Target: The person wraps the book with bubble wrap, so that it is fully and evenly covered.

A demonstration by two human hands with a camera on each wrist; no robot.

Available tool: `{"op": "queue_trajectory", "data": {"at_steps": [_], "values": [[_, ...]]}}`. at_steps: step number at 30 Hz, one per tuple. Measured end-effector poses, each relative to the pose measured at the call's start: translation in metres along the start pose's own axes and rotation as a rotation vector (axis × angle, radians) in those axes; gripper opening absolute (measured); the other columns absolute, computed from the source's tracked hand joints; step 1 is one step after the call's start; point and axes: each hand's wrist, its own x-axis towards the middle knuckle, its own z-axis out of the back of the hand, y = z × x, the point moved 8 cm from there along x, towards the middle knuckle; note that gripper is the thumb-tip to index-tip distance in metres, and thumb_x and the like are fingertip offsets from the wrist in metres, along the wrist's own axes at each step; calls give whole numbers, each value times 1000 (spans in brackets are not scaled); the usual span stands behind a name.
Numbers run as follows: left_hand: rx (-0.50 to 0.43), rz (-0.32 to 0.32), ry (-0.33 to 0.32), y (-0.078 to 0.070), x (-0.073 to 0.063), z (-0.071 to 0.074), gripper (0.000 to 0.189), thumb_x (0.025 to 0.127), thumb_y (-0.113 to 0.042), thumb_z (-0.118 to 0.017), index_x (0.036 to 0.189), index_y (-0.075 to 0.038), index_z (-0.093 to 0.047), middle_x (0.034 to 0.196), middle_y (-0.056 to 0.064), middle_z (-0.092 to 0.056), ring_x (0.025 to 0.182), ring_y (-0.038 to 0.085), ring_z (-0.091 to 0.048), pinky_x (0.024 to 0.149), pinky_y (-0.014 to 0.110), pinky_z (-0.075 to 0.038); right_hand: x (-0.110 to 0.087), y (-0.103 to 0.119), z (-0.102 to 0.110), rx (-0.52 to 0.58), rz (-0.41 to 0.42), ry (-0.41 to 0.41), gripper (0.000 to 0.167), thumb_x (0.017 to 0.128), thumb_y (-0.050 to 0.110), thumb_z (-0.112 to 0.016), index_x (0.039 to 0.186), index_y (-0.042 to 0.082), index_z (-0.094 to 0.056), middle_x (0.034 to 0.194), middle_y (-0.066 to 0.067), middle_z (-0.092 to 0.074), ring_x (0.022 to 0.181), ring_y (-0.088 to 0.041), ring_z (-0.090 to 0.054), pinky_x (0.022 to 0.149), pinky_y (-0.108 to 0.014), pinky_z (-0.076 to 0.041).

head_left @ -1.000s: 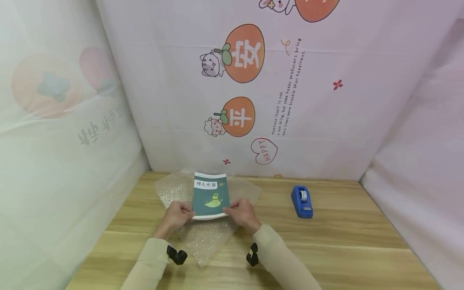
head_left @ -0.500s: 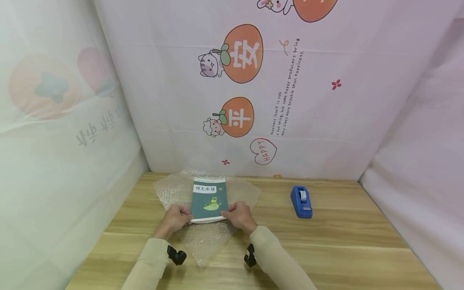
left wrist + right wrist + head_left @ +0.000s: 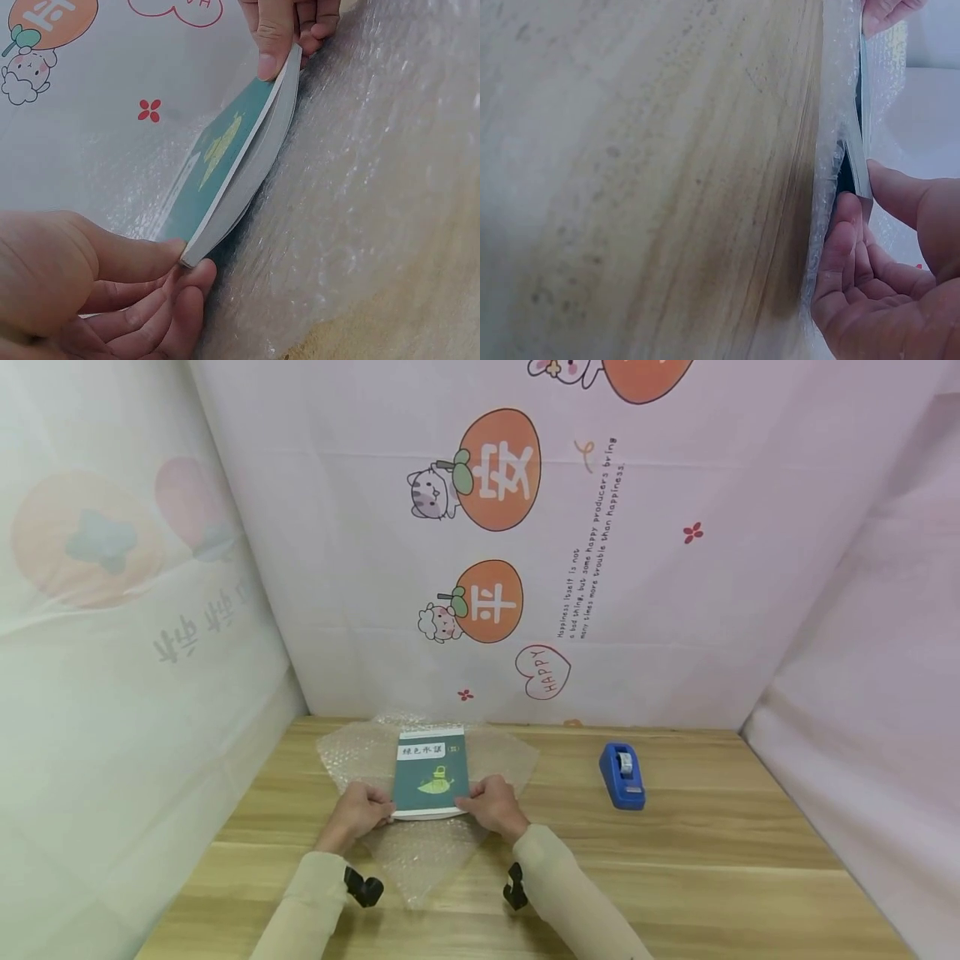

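Note:
A green book with a pale title label and a yellow leaf drawing lies over a sheet of bubble wrap. My left hand pinches its near left corner between thumb and fingers. At the near right corner, the thumb of my right hand is on the cover and the fingers are beneath. In the left wrist view the near edge of the book is lifted off the wrap and its pages sag between the hands. The right wrist view shows the book edge-on above the bubble wrap.
A blue tape dispenser stands on the wooden table to the right. Printed cloth walls rise behind the table and at both sides. A black wrist mount sits on the left sleeve, another on the right.
The far end of the book has come down toward the bubble wrap, so the cover lies flatter. Both hands have kept their grip and shifted slightly left in the head view.

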Motion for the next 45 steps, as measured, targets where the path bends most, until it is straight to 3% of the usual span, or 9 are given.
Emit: {"op": "queue_trajectory", "data": {"at_steps": [8,16,23,26,30,32,37,40,45], "values": [[-71,55,-4,6,0,2,7,94,5,-71,94,12,-73,80,14,-72,68,13,-69,63,24,-60,-6,4,3,-6,4,27,23,93,19,-81,97,-2,-74,88,-7,-73,77,-14,-62,65,-23,-50],[-52,56,-3,4,-1,4,8,94,4,-72,95,11,-75,83,15,-74,69,14,-70,63,25,-60,-7,5,3,-2,12,35,21,93,17,-81,98,-2,-74,88,-8,-74,76,-13,-63,64,-23,-50],[178,-37,-28,-8,-7,13,6,87,-3,-78,84,2,-77,77,8,-74,68,15,-64,59,26,-53,-10,7,6,-21,-17,85,31,94,22,-81,110,-4,-74,93,-9,-75,79,-15,-65,66,-26,-55],[281,-81,-20,-15,-9,17,8,85,-7,-79,84,1,-76,79,8,-74,70,19,-62,59,29,-51,-10,12,12,-56,12,93,39,94,25,-81,116,-6,-73,102,-13,-76,89,-18,-69,77,-32,-61],[367,-152,16,-24,-14,18,19,85,-9,-80,96,6,-74,88,13,-74,80,21,-67,70,37,-60,-14,21,21,-117,73,123,50,95,28,-79,127,-9,-68,118,-19,-74,107,-27,-71,94,-45,-62],[411,-183,55,-27,-17,16,23,87,-10,-81,99,8,-72,91,16,-73,83,25,-67,74,42,-60,-16,26,24,-170,115,152,54,97,29,-77,133,-10,-65,126,-23,-72,117,-33,-69,101,-50,-60],[504,-292,192,-35,-32,6,49,94,-18,-79,128,13,-63,122,30,-69,116,45,-67,101,62,-55,-22,38,27,-413,238,229,62,101,34,-72,144,-7,-58,147,-25,-62,140,-40,-58,118,-54,-49],[541,-334,262,-33,-42,1,73,96,-28,-77,146,18,-48,147,38,-54,140,54,-51,119,66,-41,-27,38,26,-594,285,276,68,103,44,-68,150,-2,-54,159,-20,-53,150,-37,-49,124,-51,-42],[625,-313,332,-20,-50,-7,105,96,-47,-74,156,22,-23,166,45,-17,157,59,-20,130,65,-21,-36,30,19,-845,357,304,87,103,63,-55,163,3,-37,171,-17,-37,159,-33,-37,130,-46,-35]]}}
